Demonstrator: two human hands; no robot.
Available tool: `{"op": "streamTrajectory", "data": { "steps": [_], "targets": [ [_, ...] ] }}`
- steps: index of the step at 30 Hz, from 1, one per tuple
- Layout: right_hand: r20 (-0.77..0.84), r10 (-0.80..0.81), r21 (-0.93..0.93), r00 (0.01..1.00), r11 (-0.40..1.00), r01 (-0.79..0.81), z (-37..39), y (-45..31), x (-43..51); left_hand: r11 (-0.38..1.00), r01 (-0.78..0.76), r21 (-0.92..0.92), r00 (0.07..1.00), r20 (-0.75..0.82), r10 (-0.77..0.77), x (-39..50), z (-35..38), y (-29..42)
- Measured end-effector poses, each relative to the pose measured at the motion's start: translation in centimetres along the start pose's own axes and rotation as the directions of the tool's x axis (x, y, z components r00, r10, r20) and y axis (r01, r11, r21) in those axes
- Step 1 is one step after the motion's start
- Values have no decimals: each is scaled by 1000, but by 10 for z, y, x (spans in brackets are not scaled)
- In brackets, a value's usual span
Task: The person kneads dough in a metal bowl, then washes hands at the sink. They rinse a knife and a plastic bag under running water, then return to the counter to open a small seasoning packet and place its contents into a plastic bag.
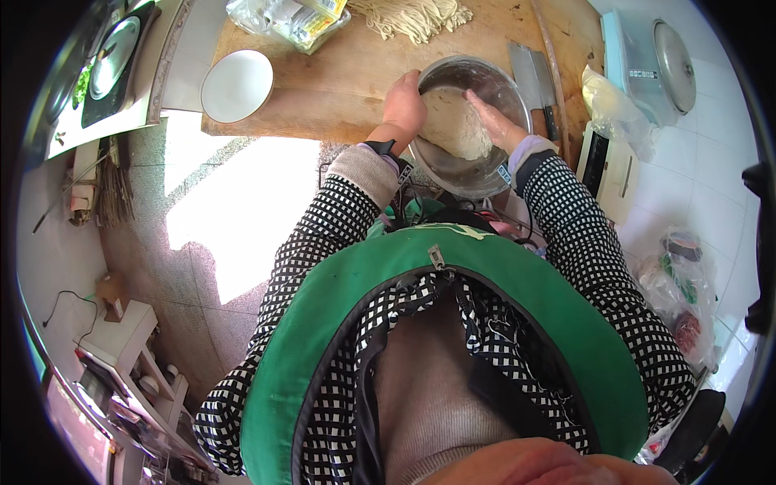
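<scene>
A stainless steel bowl (462, 177) sits tilted at the front edge of a wooden board, holding a pale mass of flour or dough (451, 118). My left hand (405, 104) grips the bowl's left rim; its fingers are partly hidden at the wall. Inside the bowl, my right hand (494, 124) lies against the right side of the flour, fingers stretched out and dusted white. Its palm is turned toward the flour and grasps no tool. The underside of the flour mass is out of sight.
Right of the bowl lies a cleaver (533, 76), beside a long wooden rolling pin (550, 60). Fresh noodles (415, 18) and plastic packages (303, 24) rest on the wooden board (339, 79). A white bowl (237, 86) stands at its left corner. A clear plastic bin (642, 66) is far right.
</scene>
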State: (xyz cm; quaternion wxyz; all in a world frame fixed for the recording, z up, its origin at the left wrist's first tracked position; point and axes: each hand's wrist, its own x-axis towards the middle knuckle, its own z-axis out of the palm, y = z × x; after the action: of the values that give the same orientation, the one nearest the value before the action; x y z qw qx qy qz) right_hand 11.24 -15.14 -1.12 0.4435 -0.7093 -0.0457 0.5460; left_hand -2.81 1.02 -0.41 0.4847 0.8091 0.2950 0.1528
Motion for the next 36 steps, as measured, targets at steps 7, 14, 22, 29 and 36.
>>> {"op": "streamTrajectory", "data": {
  "steps": [7,14,22,29,36],
  "targets": [
    [156,-604,-959,782,98,267,-23,-13,-65,993,105,-46,986,-129,-110,-25,-19,-9],
    [362,-134,-890,923,244,385,44,21,-121,995,65,-72,960,-268,-82,-22,-34,-19],
    [451,-666,-550,594,318,773,116,-25,-52,943,48,-329,928,-333,-164,-19,-30,-37],
    [529,-576,-847,624,-397,352,90,-85,16,982,189,-13,965,-180,-188,-69,-29,-26],
    [-58,-632,-991,773,128,30,-17,-54,2,956,283,-82,926,-238,-295,-77,-35,-19]
  ]
}}
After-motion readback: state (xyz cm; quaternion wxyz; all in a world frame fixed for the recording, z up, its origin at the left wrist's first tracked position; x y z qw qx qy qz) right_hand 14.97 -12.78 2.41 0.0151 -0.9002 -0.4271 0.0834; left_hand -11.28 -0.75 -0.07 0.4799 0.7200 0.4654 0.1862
